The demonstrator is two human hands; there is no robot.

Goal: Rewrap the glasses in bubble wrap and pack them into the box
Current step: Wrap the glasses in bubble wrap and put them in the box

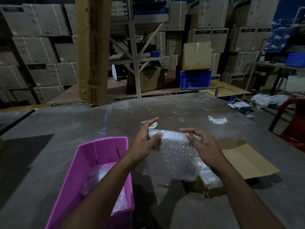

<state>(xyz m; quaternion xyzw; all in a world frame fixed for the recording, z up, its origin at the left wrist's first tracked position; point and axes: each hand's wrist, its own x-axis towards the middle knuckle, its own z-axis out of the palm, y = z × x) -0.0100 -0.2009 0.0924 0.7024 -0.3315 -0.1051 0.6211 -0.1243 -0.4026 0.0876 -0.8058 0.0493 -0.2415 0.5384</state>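
Grey table (69, 129) lies bare beyond our grip; our left hand (145, 141) and right hand (200, 146) pinch the bubble wrap (176, 152) roll's ends, pink bin (99, 151) left, box (212, 185) below.

One head-worn camera looks forward and down, close over the table (165, 109) (wide-angle).

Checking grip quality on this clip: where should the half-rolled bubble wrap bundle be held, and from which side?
Probably at its two ends, coming in from either side, as the left hand and right hand do now. The bubble wrap bundle lies as a sideways roll, with a loose sheet hanging below, so holding the ends should keep the roll tight and the middle free to turn.
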